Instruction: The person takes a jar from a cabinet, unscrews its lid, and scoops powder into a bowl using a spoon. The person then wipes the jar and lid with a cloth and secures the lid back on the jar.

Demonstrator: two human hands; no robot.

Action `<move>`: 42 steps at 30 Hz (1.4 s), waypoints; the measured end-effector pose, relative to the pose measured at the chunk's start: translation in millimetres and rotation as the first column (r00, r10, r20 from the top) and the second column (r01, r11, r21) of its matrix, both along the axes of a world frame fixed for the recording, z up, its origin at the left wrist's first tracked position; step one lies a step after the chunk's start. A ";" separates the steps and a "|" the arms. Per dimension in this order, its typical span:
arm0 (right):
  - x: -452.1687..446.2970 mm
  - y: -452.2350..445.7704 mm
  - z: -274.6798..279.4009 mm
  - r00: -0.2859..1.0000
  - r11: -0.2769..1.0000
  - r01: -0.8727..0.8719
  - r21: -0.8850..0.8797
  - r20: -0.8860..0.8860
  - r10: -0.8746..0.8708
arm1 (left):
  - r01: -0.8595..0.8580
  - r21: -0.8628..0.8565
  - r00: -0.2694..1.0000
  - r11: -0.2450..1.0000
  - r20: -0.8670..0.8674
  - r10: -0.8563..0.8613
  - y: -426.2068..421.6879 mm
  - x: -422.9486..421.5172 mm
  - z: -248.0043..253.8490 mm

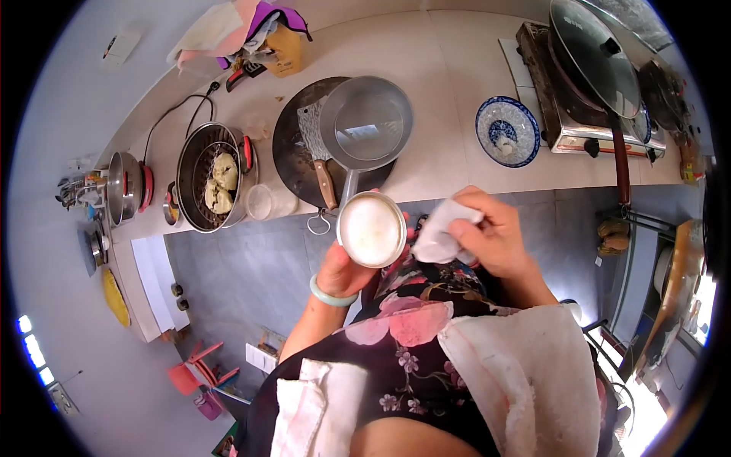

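Note:
My left hand (343, 272), with a pale bangle at the wrist, is wrapped round a round cup (371, 229) with a white inside. To its right, my right hand (491, 232) grips a bunched whitish cloth (447, 231), apart from the cup. Just beyond the cup, a grey metal pan (365, 122) rests on a dark round board (293, 160), its handle pointing toward me. A cleaver (324, 183) with a wooden handle lies on the board beside the pan. Left of the board stands a clear glass (260, 202).
A steamer pot (186, 179) with pale dough pieces (221, 183) stands on the left of the counter (449, 76). A blue-and-white bowl (507, 132) sits at the right, near a gas stove (567, 137) with a lidded wok (594, 57), its long handle reaching past the counter edge.

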State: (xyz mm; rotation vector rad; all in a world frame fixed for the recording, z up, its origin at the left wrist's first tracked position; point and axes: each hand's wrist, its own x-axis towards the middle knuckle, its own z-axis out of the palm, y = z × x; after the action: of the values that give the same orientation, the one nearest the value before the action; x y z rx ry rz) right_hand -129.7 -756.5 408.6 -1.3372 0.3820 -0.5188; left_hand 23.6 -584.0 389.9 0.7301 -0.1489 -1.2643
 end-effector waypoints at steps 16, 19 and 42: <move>51.9 43.6 -10.0 0.986 0.978 -0.081 -0.194 -0.158 0.051 | -0.023 0.087 0.933 0.996 0.361 -0.010 4.3 -0.5 6.6; 55.1 47.4 -13.8 0.996 0.981 -0.059 -0.186 -0.074 0.046 | -0.016 0.097 0.945 0.995 0.326 -0.016 6.2 1.6 8.9; 49.2 12.3 -3.5 0.924 0.965 -0.234 -0.116 -0.336 0.183 | 0.123 0.058 0.992 0.991 0.013 -0.124 5.6 14.5 -3.7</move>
State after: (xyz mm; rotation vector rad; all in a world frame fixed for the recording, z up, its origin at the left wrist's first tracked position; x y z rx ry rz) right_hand -80.5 -744.3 405.1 -1.5983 0.4669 -0.1495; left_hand 38.2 -578.4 386.2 0.7907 -0.1744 -1.3848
